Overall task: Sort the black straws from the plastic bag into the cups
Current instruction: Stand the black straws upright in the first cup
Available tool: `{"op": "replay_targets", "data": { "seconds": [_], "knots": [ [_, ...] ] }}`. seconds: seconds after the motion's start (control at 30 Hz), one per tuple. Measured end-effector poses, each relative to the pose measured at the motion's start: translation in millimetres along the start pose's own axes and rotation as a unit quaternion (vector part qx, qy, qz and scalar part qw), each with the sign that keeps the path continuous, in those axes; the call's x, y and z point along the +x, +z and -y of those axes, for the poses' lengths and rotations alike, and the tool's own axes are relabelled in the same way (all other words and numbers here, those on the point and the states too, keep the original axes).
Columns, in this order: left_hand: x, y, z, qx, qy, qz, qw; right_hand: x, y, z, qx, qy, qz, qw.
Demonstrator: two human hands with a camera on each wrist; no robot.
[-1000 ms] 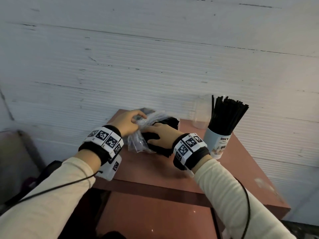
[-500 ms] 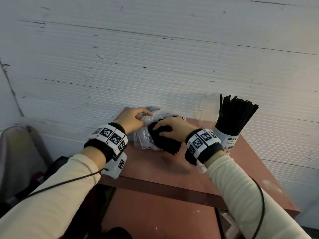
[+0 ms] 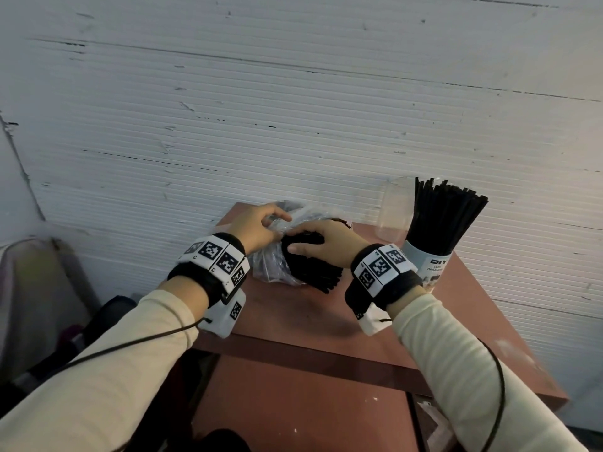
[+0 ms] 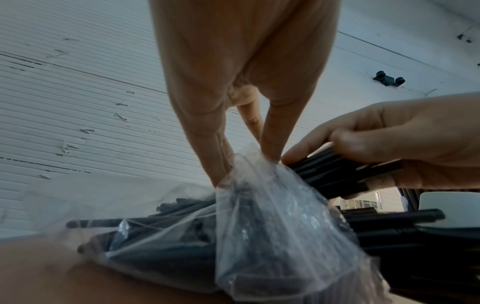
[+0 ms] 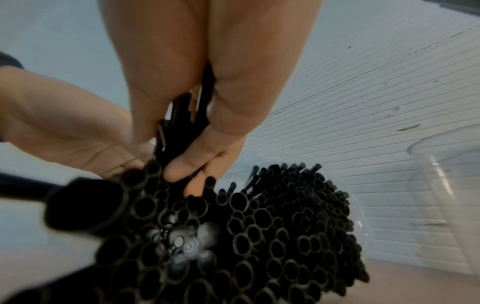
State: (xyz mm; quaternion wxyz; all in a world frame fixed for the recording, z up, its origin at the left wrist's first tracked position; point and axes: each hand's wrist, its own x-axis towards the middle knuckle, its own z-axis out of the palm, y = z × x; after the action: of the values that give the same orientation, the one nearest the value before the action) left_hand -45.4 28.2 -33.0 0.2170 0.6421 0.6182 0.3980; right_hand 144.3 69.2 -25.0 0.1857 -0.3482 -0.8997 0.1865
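Partly done: the printed cup [image 3: 427, 269] beside the plastic bag [image 3: 274, 265] already stands full. The left hand [image 3: 257, 228] pinches the bag's mouth; the right hand [image 3: 326, 244] grip wraps black straws [image 3: 313, 272] still half inside. The clear cup [image 3: 393, 210] behind looks empty.

Over the last second my right hand [image 3: 321, 244] has worked further onto the bundle of black straws [image 3: 313, 269] at the mouth of the plastic bag [image 3: 270, 269]. It started with the fingers curled low on the bundle's near side; now they wrap over its top, and the thumb presses the side facing 9 o'clock. More of the bundle's open ends show outside the bag, fanning toward 5 o'clock. My left hand [image 3: 256, 228] has shifted its pinch on the bag's film a little toward 12 o'clock, lifting the film off the straws.
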Motion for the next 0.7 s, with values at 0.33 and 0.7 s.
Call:
{"op": "replay_targets", "data": {
  "seconds": [0.33, 0.7],
  "knots": [
    [-3.4, -3.8, -1.5, 0.001, 0.011, 0.015, 1.0, 0.8, -4.7, -7.6, 0.056, 0.014, -0.085, 0.995],
    [-0.6, 3.5, -9.0, 0.024, 0.017, 0.011, 1.0, -20.1, -29.8, -29.2, 0.155, 0.026, -0.08, 0.984]
  ]
}}
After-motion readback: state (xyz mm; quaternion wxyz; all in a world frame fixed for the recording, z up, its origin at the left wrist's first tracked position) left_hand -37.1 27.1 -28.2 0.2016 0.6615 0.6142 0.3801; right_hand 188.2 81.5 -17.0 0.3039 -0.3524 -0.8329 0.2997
